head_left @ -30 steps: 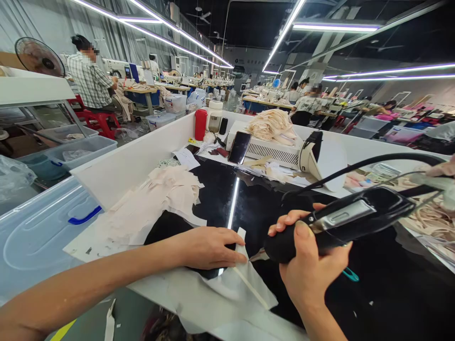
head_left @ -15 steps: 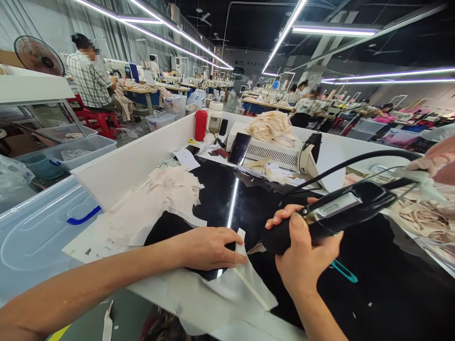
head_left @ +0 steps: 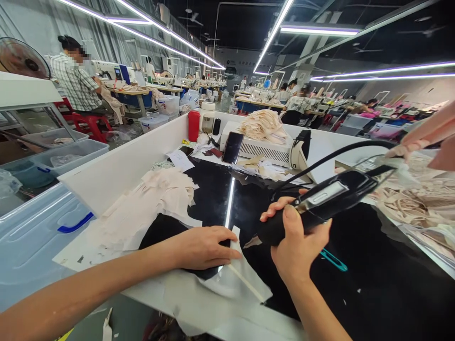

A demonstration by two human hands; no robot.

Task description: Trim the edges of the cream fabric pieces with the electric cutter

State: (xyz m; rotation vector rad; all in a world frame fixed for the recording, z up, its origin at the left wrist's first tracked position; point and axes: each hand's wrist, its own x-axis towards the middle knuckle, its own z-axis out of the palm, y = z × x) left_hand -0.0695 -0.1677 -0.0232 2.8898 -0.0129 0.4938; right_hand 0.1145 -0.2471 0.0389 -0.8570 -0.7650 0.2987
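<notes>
In my right hand (head_left: 298, 246) is a black corded hand tool (head_left: 341, 192) with a metal plate on its side. Its lower end, where a pale pointed piece (head_left: 253, 242) shows, is just right of my left fingertips. I cannot tell whether that end touches the work surface. My left hand (head_left: 204, 246) lies low over the near edge, its thumb and fingertips holding a narrow pale fabric strip (head_left: 245, 280). The strip runs across a thin whitish fabric piece (head_left: 231, 286) on the black mat (head_left: 209, 199). My palm hides part of both.
A heap of pale cut pieces (head_left: 149, 203) lies left, tangled pale strips (head_left: 412, 199) right. Behind the mat are a phone (head_left: 233, 148), a white vented box (head_left: 266, 152) and a red bottle (head_left: 194, 126). A teal clip-like tool (head_left: 334, 260) sits near my right wrist. A cable (head_left: 330, 152) arches overhead.
The whole view has shifted slightly, so everything appears a little further left. My hands, the hand tool and the strip keep nearly the same positions relative to one another.
</notes>
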